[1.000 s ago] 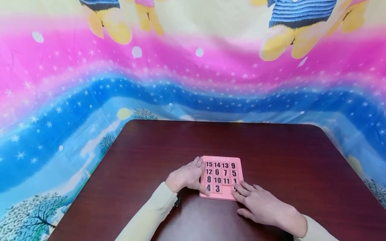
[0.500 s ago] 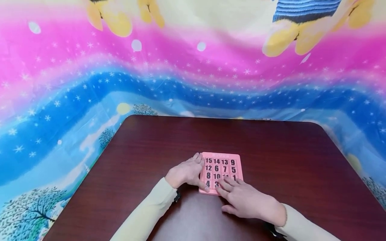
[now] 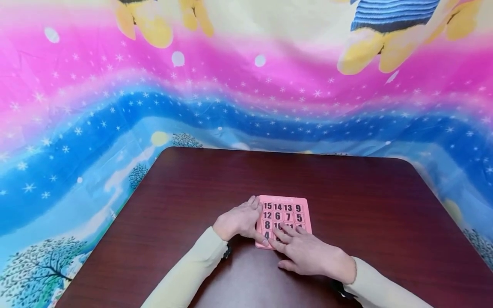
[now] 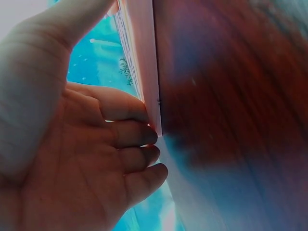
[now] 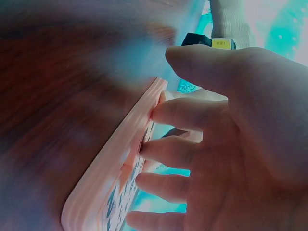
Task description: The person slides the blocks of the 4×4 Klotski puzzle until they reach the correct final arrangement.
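Note:
A pink sliding number puzzle (image 3: 283, 199) lies flat on the brown table, its black-numbered tiles facing up. At its left side my left hand (image 3: 238, 220) holds the frame, thumb on the near left corner and fingers against the left edge. In the left wrist view several fingertips touch the puzzle's side wall (image 4: 149, 72). My right hand (image 3: 313, 253) reaches over the near right part, nearly straight fingers resting on the lower tiles, thumb spread away. It hides most of the bottom row and partly covers 10, 11 and 1. The right wrist view shows fingertips (image 5: 149, 147) against the tile face.
The dark wooden table (image 3: 215, 179) stretches around the puzzle, with rounded far corners. Behind it hangs a cloth backdrop (image 3: 231, 94) in pink and blue with snowflakes and trees. Light sleeves cover both forearms, and a dark strap shows at each wrist.
My right hand has moved left across the bottom row, from the right edge to over the 3 tile. My left hand stays at the left side. The view has tilted slightly.

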A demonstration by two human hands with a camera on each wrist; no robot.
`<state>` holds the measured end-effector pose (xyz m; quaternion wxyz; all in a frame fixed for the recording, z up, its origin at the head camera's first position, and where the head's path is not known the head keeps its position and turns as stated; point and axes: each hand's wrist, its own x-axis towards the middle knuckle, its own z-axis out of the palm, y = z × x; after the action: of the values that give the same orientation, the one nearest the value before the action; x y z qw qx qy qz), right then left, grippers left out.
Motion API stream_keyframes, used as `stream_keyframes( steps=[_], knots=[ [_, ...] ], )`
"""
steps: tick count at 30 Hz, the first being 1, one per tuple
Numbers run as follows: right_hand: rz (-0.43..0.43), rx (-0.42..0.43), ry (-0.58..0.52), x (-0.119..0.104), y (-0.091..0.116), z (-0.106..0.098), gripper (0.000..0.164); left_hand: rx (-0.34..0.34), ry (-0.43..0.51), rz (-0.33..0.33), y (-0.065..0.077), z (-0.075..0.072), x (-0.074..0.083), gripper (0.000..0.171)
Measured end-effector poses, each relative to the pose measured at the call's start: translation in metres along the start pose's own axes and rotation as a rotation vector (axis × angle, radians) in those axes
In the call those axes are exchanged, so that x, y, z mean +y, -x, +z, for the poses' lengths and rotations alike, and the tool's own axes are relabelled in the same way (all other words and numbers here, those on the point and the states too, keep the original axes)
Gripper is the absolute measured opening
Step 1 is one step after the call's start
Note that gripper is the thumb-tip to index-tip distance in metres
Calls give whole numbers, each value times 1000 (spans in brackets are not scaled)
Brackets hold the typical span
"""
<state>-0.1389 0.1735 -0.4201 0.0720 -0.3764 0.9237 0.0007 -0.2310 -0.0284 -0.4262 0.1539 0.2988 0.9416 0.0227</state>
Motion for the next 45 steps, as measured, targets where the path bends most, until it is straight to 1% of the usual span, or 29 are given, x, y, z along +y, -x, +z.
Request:
stream_keyframes(
  steps=[5, 11, 19, 23, 26, 31, 34, 39, 45],
  knots=[
    [-10, 1, 1, 6, 4, 1, 56, 3, -1, 2, 0, -1, 1, 123],
    [-25, 34, 28, 9, 11, 6, 58, -4, -8, -9, 2, -2, 2, 124],
    [10, 32, 10, 13, 23, 4, 55, -23, -44, -20, 2, -2, 2, 124],
    [13, 32, 6, 14, 26, 2, 53, -20, -39, -22, 2, -1, 3, 124],
    [21, 28, -9, 13, 25, -1, 55, -18, -28, -21, 1, 0, 4, 124],
    [56, 2, -68, 10, 23, -12, 59, -9, -29, -9, 0, 0, 5, 123],
    [41, -5, -62, 7, 19, -14, 60, -6, -33, -8, 0, 1, 5, 124],
    [6, -17, -42, 1, 9, -11, 63, 3, -25, -13, 3, 1, 4, 124],
    [-28, -19, -14, 0, 3, -6, 62, 3, -10, -15, 4, 1, 5, 124]
  ],
)
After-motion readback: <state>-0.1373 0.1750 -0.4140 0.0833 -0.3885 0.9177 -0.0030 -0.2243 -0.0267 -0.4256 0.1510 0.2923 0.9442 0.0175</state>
